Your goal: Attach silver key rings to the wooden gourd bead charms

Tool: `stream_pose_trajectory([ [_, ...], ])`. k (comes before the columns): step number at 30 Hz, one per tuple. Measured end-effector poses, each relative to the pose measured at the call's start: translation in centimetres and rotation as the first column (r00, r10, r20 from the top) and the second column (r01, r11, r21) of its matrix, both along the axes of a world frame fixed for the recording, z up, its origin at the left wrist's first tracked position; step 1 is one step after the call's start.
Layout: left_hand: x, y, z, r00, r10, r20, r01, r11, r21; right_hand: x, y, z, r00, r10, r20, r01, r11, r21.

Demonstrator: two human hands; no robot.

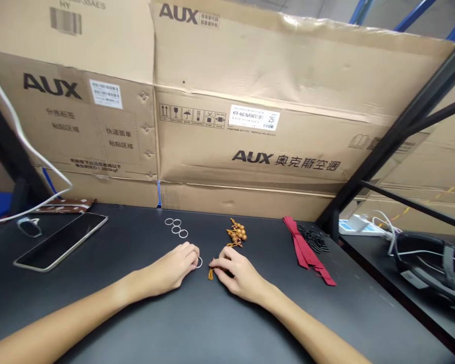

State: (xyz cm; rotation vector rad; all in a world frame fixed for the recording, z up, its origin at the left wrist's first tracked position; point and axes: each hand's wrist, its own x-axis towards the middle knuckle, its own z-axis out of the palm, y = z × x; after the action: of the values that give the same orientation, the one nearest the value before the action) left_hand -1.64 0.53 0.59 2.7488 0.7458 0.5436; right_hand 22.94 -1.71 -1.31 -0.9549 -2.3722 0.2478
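Fingers closed, my left hand (181,265) pinches a silver metal ring (200,262) just above the black tabletop (167,328). A short distance to its right, my right hand (237,270) is closed on an orange-brown cord (211,274); its looped end shows below the fingertips, and the rest is hidden. Several more silver rings (176,229) lie flat beyond my left hand. Beyond my right hand sits a small pile of wooden bead pendants (237,233) with orange cords.
Red ribbon strips (307,250) and black clips or loops (314,239) lie at right. A phone (62,241) rests at left, near a brown patterned pouch (66,205) and a white cable (20,126). Cardboard boxes (288,192) wall off the back; a black metal frame (367,156) stands at right.
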Motion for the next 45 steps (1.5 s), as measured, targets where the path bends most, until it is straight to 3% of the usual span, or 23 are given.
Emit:
stream_pose_trajectory([
  [8, -0.2, 0.2, -0.2, 0.997, 0.027, 0.068, -0.021, 0.997, -0.074, -0.3, 0.0, 0.0, 0.999, -0.049, 0.008, 0.049, 0.999, 0.011],
  [16, 0.4, 0.2, -0.7, 0.998, 0.001, -0.056, 0.01, 0.981, 0.191, -0.8, 0.0, 0.2, 1.0, -0.025, 0.017, 0.025, 0.999, 0.038],
  [20, 0.5, 0.2, -1.0, 0.999, -0.03, -0.037, 0.037, 0.975, 0.22, -0.8, 0.0, 0.2, 0.999, -0.03, 0.01, 0.03, 0.999, 0.035],
  [31, 0.8, -0.5, -0.6, 0.984, 0.069, 0.166, -0.047, 0.99, -0.13, -0.9, -0.1, 0.0, 0.999, -0.04, 0.025, 0.039, 0.998, 0.04],
  [39, 1.5, -0.6, 0.0, 0.97, 0.131, 0.207, -0.076, 0.964, -0.253, -1.5, -0.1, -0.5, 0.998, -0.055, -0.014, 0.056, 0.969, 0.241],
  [45, 1.5, -0.6, 0.1, 0.966, 0.115, 0.233, -0.047, 0.959, -0.28, -1.6, -0.2, -0.4, 0.998, -0.058, 0.002, 0.054, 0.949, 0.31],
])
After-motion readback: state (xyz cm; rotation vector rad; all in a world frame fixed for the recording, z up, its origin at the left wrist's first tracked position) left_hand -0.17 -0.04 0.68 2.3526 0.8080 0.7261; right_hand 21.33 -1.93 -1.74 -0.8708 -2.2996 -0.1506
